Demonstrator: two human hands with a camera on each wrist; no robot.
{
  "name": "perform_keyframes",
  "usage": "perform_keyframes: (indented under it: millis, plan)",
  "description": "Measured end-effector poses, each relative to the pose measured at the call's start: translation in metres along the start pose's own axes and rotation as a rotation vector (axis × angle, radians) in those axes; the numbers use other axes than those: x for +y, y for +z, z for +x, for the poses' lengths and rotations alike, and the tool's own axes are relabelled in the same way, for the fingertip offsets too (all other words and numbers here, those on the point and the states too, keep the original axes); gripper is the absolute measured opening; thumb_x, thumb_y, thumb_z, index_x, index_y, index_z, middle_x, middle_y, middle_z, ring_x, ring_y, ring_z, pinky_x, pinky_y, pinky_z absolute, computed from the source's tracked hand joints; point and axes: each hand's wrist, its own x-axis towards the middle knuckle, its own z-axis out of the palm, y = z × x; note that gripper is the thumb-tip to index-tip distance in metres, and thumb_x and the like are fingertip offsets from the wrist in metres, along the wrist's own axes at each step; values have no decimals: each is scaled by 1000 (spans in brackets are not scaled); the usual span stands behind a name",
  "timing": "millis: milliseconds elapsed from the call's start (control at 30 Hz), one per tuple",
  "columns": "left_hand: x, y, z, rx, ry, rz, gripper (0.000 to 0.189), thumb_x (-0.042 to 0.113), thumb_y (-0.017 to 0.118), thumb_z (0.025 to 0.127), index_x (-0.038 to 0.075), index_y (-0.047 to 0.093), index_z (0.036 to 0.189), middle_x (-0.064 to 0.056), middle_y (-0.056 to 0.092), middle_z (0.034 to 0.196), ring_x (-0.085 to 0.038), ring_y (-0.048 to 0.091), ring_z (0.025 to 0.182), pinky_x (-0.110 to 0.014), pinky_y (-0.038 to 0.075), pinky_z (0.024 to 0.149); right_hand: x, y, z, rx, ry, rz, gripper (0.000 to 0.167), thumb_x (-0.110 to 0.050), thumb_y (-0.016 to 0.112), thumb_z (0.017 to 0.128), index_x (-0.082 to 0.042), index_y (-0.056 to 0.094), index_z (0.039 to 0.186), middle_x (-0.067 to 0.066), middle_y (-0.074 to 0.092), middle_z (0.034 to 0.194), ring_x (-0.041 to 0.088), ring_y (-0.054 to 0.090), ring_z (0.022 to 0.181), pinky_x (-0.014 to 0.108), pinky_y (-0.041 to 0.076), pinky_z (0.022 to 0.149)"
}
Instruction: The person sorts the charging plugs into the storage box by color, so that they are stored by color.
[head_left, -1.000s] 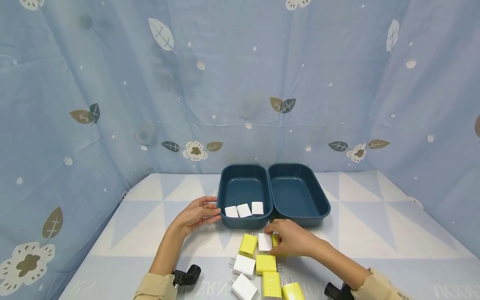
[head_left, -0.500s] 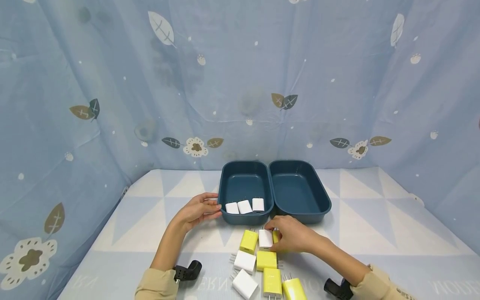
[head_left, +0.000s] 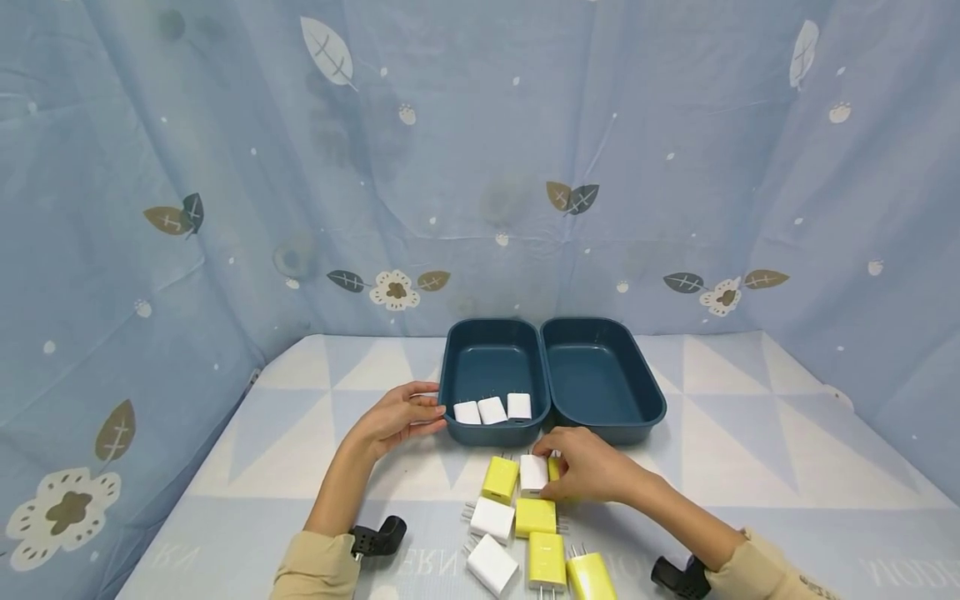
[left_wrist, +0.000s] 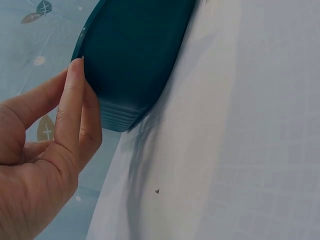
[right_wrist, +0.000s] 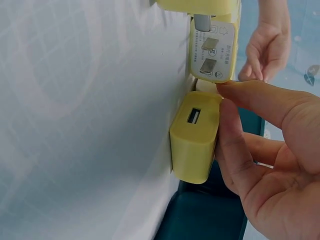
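In the head view my left hand [head_left: 405,421] pinches the left rim of a dark blue tray [head_left: 495,435], where three white charger plugs [head_left: 492,410] lie along the near side. The left wrist view shows fingertips at that tray's rim [left_wrist: 79,42]. My right hand [head_left: 588,467] holds a white charger plug [head_left: 533,475] on the table, thumb at its near end and fingers at its far end. Beside it, partly behind the hand, is a yellow charger plug [right_wrist: 192,142]. In the right wrist view the held plug is mostly hidden by yellow ones.
A second dark blue tray [head_left: 600,383] stands against the first on its right. Nearer lie other loose plugs, among them a yellow one [head_left: 500,479], a white one [head_left: 491,567] and another yellow one [head_left: 591,575]. A patterned curtain [head_left: 480,167] hangs behind the table.
The head view has tilted slightly, so everything sits a little higher. Both hands keep their places: the left at the tray rim, the right on the white charger plug.
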Motion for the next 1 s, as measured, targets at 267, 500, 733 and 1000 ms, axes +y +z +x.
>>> perform_keyframes:
  millis: [267,500,733,1000]
  plan:
    - [-1,0,2,16,-7,-6,55,-11,55,95,-12,30,144,-12,53,99,-18,66,86,-36,58,89,7,2,-4,64,-6,100,43,-19,86,77,-6,68,115,-3,61,98,7,54,66,23,50,54]
    - [-2,-1,3,15,-2,-4,56,-11,55,94,-12,29,144,-11,53,99,-18,66,86,-36,57,90,16,3,-10,151,-23,203,44,-18,83,80,-6,66,119,-1,61,101,11,61,81,22,58,67]
    - [-2,0,2,14,2,-1,55,-11,55,95,-12,30,144,-11,53,99,-19,65,87,-39,56,93,16,-1,-18,183,-25,292,44,-15,84,80,-8,66,120,1,60,105,15,63,90,21,59,75]
    - [-2,0,2,11,3,-4,57,-10,57,94,-12,30,144,-10,52,97,-18,65,87,-37,57,91,14,-9,-27,222,-68,347,45,-11,83,81,-10,66,122,2,61,108,14,63,92,24,60,78]
